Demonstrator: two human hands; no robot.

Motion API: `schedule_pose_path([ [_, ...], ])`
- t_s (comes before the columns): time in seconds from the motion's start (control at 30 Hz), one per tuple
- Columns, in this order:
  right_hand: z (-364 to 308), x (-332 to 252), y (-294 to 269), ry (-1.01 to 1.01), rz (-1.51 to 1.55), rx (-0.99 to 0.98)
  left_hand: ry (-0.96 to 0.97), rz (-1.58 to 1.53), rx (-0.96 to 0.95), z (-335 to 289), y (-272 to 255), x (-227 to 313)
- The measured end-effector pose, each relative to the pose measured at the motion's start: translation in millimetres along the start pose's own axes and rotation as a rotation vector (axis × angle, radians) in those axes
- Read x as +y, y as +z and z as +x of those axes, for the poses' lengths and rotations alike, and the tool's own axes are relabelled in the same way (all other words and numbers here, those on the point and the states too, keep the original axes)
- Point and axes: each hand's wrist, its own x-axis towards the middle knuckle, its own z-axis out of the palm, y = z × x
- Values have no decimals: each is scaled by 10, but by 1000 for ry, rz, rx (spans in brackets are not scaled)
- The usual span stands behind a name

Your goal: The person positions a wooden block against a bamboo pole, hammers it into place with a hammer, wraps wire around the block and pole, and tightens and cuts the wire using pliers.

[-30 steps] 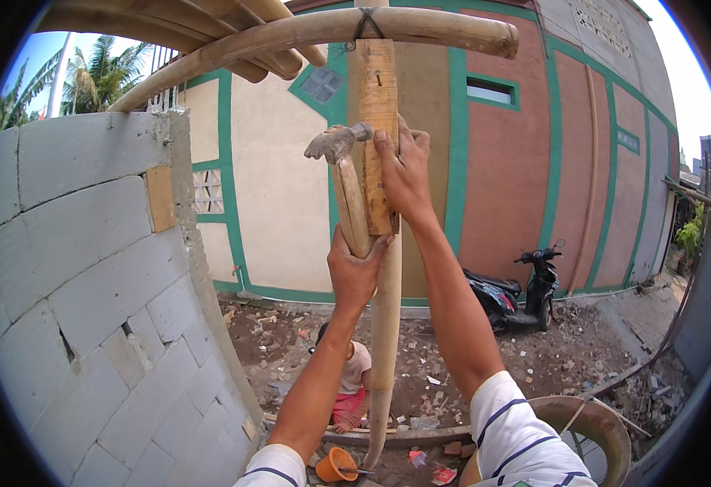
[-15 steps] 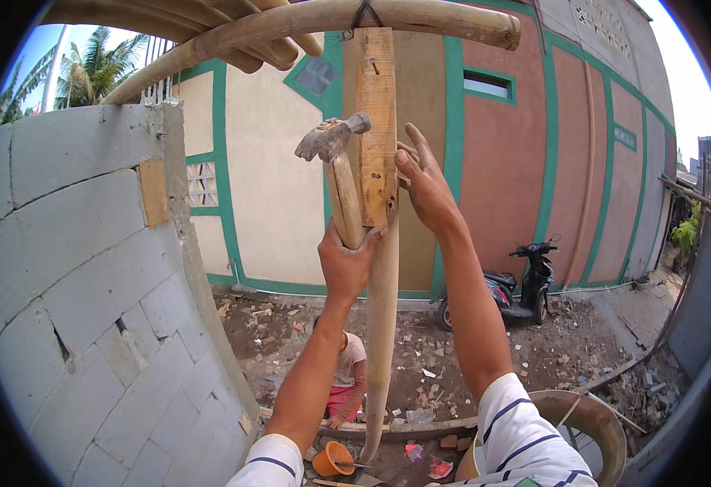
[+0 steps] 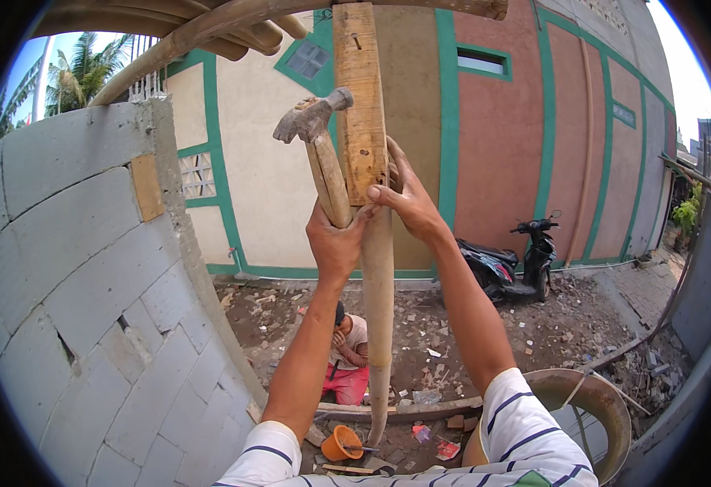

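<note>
A claw hammer point(image 3: 323, 158) stands upright, head at the top, its wooden handle closed in my left hand point(image 3: 338, 247). That hand also rests against the bottom of a wooden plank point(image 3: 361, 105), where the plank meets an upright bamboo pole point(image 3: 379, 300). A bent nail point(image 3: 356, 40) sticks out near the plank's upper end. My right hand point(image 3: 412, 203) wraps the plank's lower right edge, thumb in front and fingers partly hidden behind. The hammer head is just left of the plank, beside its face.
A grey block wall point(image 3: 71, 243) rises on the left. Overhead runs a bamboo beam point(image 3: 234, 28). Below, a person point(image 3: 351, 357) crouches near an orange bucket point(image 3: 342, 443). A round basin point(image 3: 615, 406) lies lower right; a black scooter point(image 3: 526, 264) stands by the painted wall point(image 3: 497, 154).
My right hand has come down and in from beside the plank, closing on its lower edge. The hammer stays in my left hand. The crouching person has raised a hand to the head.
</note>
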Motion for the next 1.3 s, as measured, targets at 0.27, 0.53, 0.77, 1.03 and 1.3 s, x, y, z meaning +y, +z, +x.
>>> schedule_pose_path([
  [0.27, -48, -28, 228, -1, -81, 111, -51, 52, 5, 25, -45, 51],
  [0.53, 300, -234, -131, 80, 83, -67, 9, -1, -37, 38, -1, -70],
  [0.77, 605, -518, 207, 38, -33, 27, 91, 47, -6, 52, -60, -104],
  [1.03, 644, -453, 185, 14, 107, 40, -111, 40, -16, 18, -56, 95],
  [1.3, 678, -414, 169, -14, 116, 54, -183, 180, 17, -39, -412, 631],
])
